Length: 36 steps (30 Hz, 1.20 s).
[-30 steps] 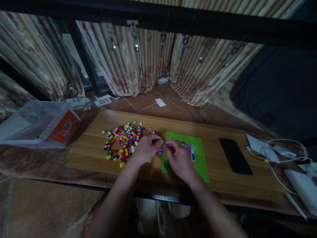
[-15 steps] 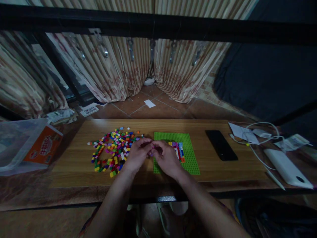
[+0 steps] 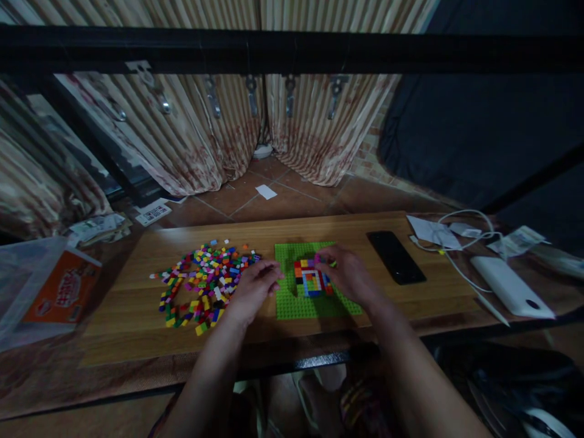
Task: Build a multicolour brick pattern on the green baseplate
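Note:
My right hand (image 3: 349, 272) is over the right part of the green baseplate (image 3: 285, 309), its fingertips pinching a small purple brick (image 3: 318, 258) at the upper edge of the brick build. This build (image 3: 312, 280) sits on the plate in colourful rows of red, yellow, white, blue and orange bricks; my right fingers partly cover its right side. My left hand (image 3: 256, 285) hovers by the plate's left edge, fingers loosely bent and apart, with nothing visible in them. Close to its left lies a spread of loose coloured bricks (image 3: 207, 271), partly hidden behind the hand.
A black phone (image 3: 396, 257) lies right of the plate on the wooden board (image 3: 137, 328). Further right are a white power bank (image 3: 511, 286) and a white cable (image 3: 469, 280). A clear plastic box (image 3: 27, 267) with an orange label stands at the left.
My hands were together at the plate's left edge and have parted. The right moved right to the build with the purple brick; the left drew slightly back. The view has shifted a little.

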Each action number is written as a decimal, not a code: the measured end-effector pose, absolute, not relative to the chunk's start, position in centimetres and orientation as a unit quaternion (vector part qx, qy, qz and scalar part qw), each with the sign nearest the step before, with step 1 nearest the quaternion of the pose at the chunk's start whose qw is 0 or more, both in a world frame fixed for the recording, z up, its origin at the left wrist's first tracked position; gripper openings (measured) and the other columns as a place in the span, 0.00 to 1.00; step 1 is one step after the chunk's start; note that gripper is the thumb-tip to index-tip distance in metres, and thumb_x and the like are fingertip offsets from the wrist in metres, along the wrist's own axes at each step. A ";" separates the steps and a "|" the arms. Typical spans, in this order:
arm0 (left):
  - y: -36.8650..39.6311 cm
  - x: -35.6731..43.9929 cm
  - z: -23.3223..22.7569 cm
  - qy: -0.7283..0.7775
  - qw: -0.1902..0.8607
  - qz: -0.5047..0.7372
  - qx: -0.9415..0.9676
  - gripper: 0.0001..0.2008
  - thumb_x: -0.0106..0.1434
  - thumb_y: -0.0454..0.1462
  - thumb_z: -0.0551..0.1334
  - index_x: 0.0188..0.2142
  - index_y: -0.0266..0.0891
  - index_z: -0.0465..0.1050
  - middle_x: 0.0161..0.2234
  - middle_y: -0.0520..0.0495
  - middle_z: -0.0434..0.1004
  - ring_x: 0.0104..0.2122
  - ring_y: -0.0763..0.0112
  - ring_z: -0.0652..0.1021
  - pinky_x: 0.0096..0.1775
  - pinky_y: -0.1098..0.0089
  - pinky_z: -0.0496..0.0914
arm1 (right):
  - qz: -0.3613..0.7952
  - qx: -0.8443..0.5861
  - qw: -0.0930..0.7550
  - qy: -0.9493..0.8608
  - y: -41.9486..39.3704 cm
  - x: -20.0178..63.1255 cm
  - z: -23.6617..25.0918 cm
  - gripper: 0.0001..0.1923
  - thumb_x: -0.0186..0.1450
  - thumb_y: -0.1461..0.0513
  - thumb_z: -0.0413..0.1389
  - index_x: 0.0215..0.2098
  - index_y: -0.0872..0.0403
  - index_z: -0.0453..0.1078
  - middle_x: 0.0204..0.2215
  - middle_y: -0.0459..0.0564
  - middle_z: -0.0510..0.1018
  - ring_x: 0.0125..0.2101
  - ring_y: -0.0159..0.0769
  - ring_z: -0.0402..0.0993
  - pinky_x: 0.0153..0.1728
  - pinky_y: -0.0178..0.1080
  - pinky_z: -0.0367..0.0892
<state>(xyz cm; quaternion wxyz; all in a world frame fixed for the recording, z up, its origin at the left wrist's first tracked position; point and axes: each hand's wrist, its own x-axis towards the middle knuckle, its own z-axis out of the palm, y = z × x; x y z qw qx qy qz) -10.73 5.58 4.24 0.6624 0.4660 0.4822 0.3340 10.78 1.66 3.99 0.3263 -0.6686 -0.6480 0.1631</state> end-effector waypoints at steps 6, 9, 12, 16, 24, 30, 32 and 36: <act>5.3 -9.9 3.8 0.491 0.635 0.275 0.528 0.16 0.53 0.43 0.64 0.38 0.35 0.73 0.29 0.49 0.76 0.23 0.76 0.72 0.24 0.75 0.62 | 0.118 -0.678 0.256 -0.678 1.8 12.3 2.9 0.07 0.59 0.62 0.58 0.37 0.52 0.74 0.35 0.51 0.76 0.36 0.39 0.73 0.39 0.40 0.66; 5.2 -9.7 3.5 0.477 0.634 0.261 0.550 0.15 0.54 0.43 0.64 0.38 0.36 0.74 0.29 0.48 0.77 0.24 0.75 0.72 0.24 0.75 0.63 | 0.112 -0.676 0.246 -0.686 2.0 12.0 2.9 0.08 0.58 0.63 0.58 0.37 0.52 0.75 0.35 0.51 0.76 0.36 0.39 0.73 0.39 0.40 0.65; 5.3 -9.7 3.5 0.467 0.630 0.257 0.566 0.15 0.54 0.43 0.63 0.38 0.36 0.74 0.29 0.48 0.77 0.24 0.75 0.73 0.26 0.75 0.65 | 0.115 -0.678 0.225 -0.691 2.0 12.2 3.0 0.10 0.58 0.65 0.57 0.38 0.53 0.74 0.35 0.50 0.75 0.36 0.39 0.72 0.40 0.39 0.64; 5.4 -9.9 3.7 0.472 0.624 0.259 0.566 0.15 0.54 0.43 0.64 0.37 0.35 0.74 0.28 0.50 0.75 0.24 0.76 0.72 0.27 0.75 0.66 | 0.118 -0.682 0.198 -0.695 2.1 12.3 3.5 0.10 0.58 0.66 0.57 0.39 0.54 0.74 0.35 0.51 0.75 0.37 0.38 0.72 0.41 0.37 0.63; 5.3 -9.7 3.1 0.441 0.593 0.235 0.632 0.18 0.59 0.43 0.60 0.45 0.36 0.73 0.27 0.51 0.74 0.25 0.74 0.73 0.28 0.74 0.67 | 0.086 -0.700 0.127 -0.697 2.2 11.4 4.5 0.09 0.60 0.66 0.56 0.39 0.54 0.73 0.37 0.54 0.76 0.37 0.39 0.72 0.39 0.37 0.63; 4.1 -7.4 3.5 0.403 0.482 0.182 0.756 0.21 0.65 0.42 0.54 0.57 0.43 0.66 0.36 0.49 0.79 0.32 0.70 0.76 0.35 0.71 0.70 | 0.090 -0.696 0.132 -0.700 2.3 11.5 4.4 0.08 0.60 0.65 0.57 0.38 0.54 0.74 0.36 0.53 0.76 0.36 0.38 0.73 0.38 0.36 0.63; 3.8 -6.5 3.9 0.416 0.420 0.164 0.790 0.22 0.66 0.40 0.53 0.59 0.43 0.64 0.43 0.47 0.79 0.39 0.68 0.77 0.42 0.68 0.71 | 0.098 -0.693 0.146 -0.700 2.2 11.7 4.3 0.07 0.60 0.65 0.57 0.37 0.54 0.74 0.35 0.52 0.77 0.35 0.37 0.73 0.38 0.36 0.63; 3.4 -5.4 4.1 0.433 0.310 0.123 0.838 0.22 0.68 0.41 0.50 0.61 0.44 0.60 0.45 0.45 0.79 0.43 0.64 0.78 0.46 0.64 0.70 | 0.098 -0.693 0.163 -0.695 2.0 11.7 4.1 0.07 0.59 0.66 0.56 0.36 0.53 0.74 0.35 0.52 0.77 0.35 0.38 0.74 0.38 0.37 0.65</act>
